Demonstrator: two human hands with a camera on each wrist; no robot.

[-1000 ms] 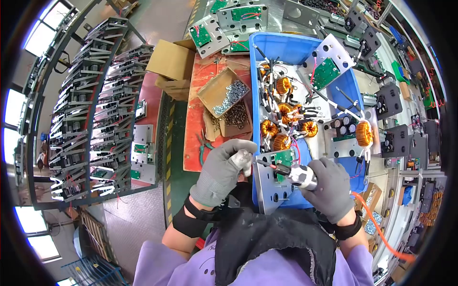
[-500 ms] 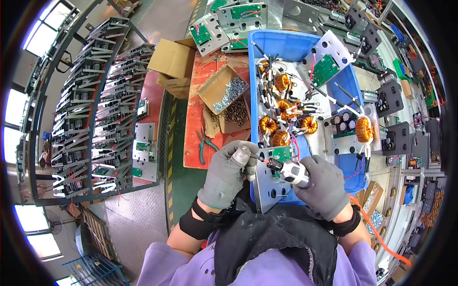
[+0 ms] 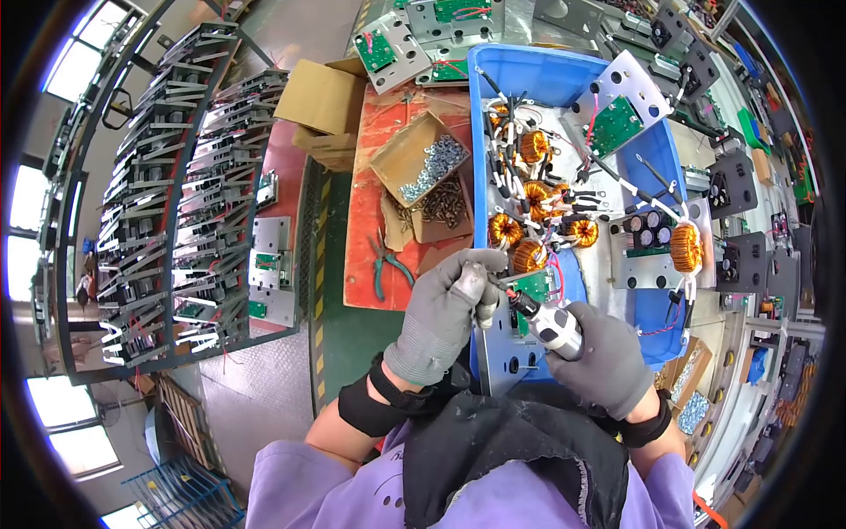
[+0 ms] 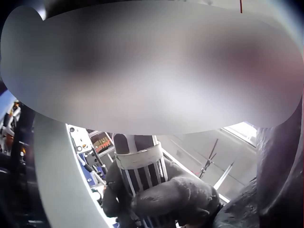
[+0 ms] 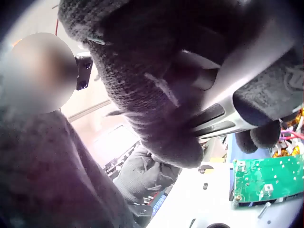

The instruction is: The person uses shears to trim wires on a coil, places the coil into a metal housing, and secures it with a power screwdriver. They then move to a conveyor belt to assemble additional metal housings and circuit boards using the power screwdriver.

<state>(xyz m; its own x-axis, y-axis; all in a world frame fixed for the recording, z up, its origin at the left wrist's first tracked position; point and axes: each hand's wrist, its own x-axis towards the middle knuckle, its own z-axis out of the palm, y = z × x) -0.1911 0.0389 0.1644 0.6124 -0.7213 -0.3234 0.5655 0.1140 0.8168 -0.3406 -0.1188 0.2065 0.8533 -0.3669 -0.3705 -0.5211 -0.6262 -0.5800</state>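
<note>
My right hand (image 3: 601, 360), in a grey glove, grips a white-and-black power screwdriver (image 3: 555, 330), its bit angled up to the left. My gloved left hand (image 3: 445, 309) has its fingers curled right at the bit's tip, thumb raised; I cannot tell what lies between them. Below the tool a metal plate (image 3: 504, 363) with a green circuit board (image 3: 534, 286) leans at the near left corner of a blue bin (image 3: 480, 176). In the left wrist view, gloved fingers (image 4: 166, 197) wrap the screwdriver's ribbed body (image 4: 142, 168).
Copper-wound coils (image 3: 534, 201) with black-and-white leads fill the bin, beside another plate with a board (image 3: 615, 123). Left of it, a red table (image 3: 370, 194) bears a carton of small metal parts (image 3: 432, 169) and green-handled pliers (image 3: 381, 271). A loaded rack (image 3: 167, 212) stands further left.
The left hand has moved right to the screwdriver's bit, closing the gap between them. The screwdriver has tilted more steeply in the right hand. The whole view has shifted slightly.
</note>
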